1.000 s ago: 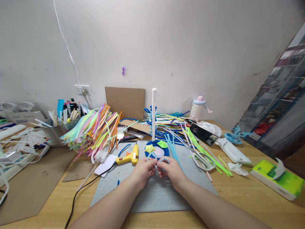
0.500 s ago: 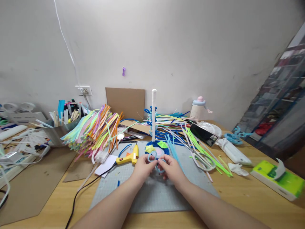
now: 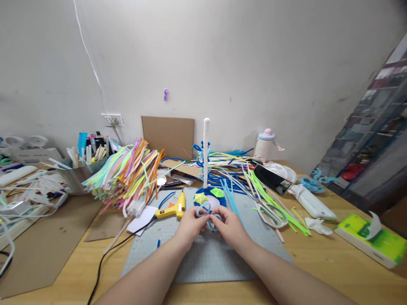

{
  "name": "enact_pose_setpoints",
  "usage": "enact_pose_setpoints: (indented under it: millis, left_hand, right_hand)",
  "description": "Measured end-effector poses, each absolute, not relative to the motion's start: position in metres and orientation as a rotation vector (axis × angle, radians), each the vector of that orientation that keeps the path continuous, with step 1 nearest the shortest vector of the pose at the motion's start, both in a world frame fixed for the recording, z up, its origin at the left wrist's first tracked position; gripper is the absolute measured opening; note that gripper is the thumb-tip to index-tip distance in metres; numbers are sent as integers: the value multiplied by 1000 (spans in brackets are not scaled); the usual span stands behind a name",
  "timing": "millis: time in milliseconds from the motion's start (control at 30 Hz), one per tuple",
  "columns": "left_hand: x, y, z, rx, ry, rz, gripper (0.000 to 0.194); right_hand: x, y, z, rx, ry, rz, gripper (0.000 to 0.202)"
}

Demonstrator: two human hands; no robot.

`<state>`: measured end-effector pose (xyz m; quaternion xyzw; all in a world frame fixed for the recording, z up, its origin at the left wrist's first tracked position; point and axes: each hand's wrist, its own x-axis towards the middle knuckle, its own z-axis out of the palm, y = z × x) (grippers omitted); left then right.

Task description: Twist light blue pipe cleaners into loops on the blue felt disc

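My left hand [image 3: 191, 224] pinches a light blue pipe cleaner [image 3: 203, 208] bent into loops. From the other side my right hand [image 3: 227, 223] grips the same piece, and the fingertips of both hands nearly meet. Just behind them lies a dark blue round base [image 3: 224, 200] with a yellow star [image 3: 200, 198], a green star [image 3: 217, 192] and a pale pink centre. A white fuzzy rod [image 3: 205, 152] stands upright at the back of the base, with blue curled pieces beside it.
A yellow glue gun [image 3: 171, 209] lies left of my hands on the grey mat [image 3: 203, 264]. Scissors [image 3: 272, 215], green pipe cleaners and a phone [image 3: 272, 179] lie to the right. A large multicoloured bundle [image 3: 124, 173] is at the left, beside a metal pot [image 3: 78, 177].
The fingertips of my right hand have shifted slightly left, closer to my left hand. The lower light blue loop has turned a little between them.
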<state>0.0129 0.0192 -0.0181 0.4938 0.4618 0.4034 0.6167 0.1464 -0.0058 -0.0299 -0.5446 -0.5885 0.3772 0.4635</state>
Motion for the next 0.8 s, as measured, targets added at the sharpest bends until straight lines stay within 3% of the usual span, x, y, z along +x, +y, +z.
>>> enact_pose_setpoints:
  millis: [467, 800]
  left_hand:
    - [12, 18, -20, 720, 890, 924, 27]
    - [15, 18, -22, 805, 869, 943, 27]
  right_hand:
    - [140, -7, -22, -1322, -1293, 1179, 22]
    - [137, -11, -16, -1062, -801, 1655, 14]
